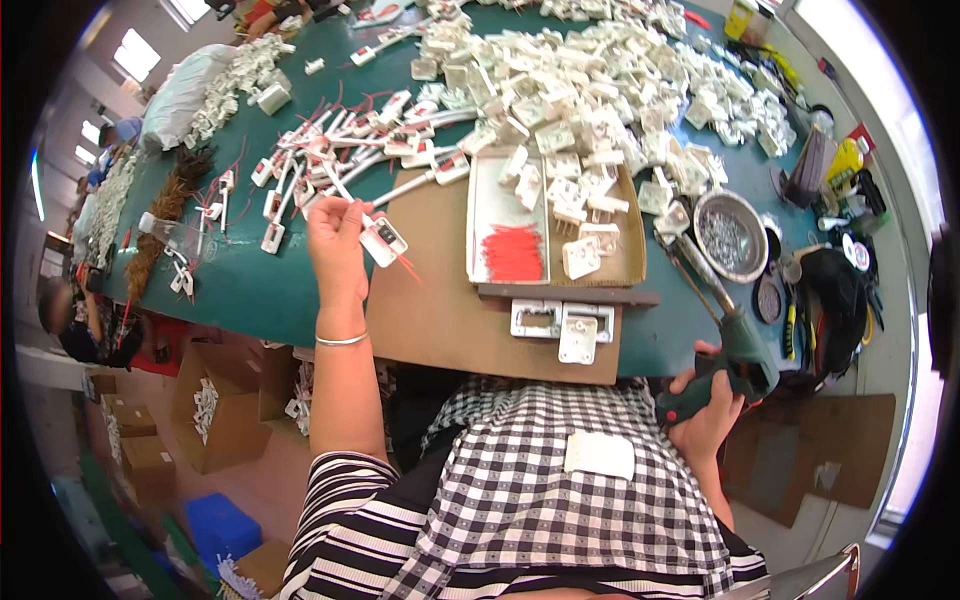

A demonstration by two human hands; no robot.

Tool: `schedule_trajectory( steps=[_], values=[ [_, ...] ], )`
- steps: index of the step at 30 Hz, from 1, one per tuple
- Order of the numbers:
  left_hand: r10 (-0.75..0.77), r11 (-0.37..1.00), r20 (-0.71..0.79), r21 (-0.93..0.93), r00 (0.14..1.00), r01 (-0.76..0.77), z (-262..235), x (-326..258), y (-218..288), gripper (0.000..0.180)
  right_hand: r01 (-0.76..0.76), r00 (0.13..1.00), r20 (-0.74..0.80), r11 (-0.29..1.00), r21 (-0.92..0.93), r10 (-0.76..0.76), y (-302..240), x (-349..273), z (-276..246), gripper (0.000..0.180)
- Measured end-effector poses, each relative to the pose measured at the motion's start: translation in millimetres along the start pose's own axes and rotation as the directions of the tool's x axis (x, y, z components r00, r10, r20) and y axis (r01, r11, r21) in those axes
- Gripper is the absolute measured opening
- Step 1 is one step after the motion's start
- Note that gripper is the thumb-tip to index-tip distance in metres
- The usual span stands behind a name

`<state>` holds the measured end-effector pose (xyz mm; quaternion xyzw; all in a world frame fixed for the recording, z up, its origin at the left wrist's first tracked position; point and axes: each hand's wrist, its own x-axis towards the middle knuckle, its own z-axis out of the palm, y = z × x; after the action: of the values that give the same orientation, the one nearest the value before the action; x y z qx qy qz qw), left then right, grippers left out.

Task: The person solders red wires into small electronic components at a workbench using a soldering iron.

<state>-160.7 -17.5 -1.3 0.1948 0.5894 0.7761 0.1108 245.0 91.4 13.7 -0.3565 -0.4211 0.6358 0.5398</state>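
My left hand (pixel 337 235) is closed, pinching a white plastic switch box (pixel 383 241) with a dark middle and thin red wires hanging from it. It is over the left part of the brown cardboard sheet (pixel 430 300). My right hand (pixel 706 408) is wrapped round the grip of a dark green power screwdriver (pixel 745 352) at the table's front edge. The tool's long metal nose points away from me, toward the rim of a metal bowl (pixel 754 262) of small screws. On the sheet's front edge lie a white double frame (pixel 535 318) and a square white cover (pixel 578 345).
A shallow box holds cut red wires (pixel 512 254) and white housings (pixel 582 257). Behind it rises a large heap of white plastic parts (pixel 570 80). Wired switch pieces (pixel 330 150) lie at left. Bottles and hand tools line the right side. Open cardboard cartons (pixel 225 415) stand on the floor.
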Motion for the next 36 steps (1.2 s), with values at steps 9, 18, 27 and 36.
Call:
schedule_trajectory(
  steps=[9,18,27,36],
  values=[
    [-0.420,0.869,0.648,0.086,0.636,0.487,68.7,-81.1,37.0,0.039,0.023,0.999,0.024,0.998,-0.056,-0.022,-3.1,-4.8,-2.0,0.043],
    [-0.273,0.956,0.746,0.282,0.607,0.084,96.0,-98.8,25.0,0.026,0.026,0.999,0.024,0.997,-0.067,-0.024,-3.2,-7.5,-9.9,0.045],
    [-0.209,0.943,0.757,0.323,0.620,-0.077,103.8,-93.2,27.6,0.020,0.013,0.999,0.042,0.998,-0.066,-0.011,-1.5,-6.1,-6.2,0.046],
    [-0.183,0.929,0.755,0.342,0.630,-0.141,102.3,-97.7,17.3,0.021,0.006,1.000,0.022,0.997,-0.071,-0.004,-1.6,-4.1,-4.2,0.045]
  ],
)
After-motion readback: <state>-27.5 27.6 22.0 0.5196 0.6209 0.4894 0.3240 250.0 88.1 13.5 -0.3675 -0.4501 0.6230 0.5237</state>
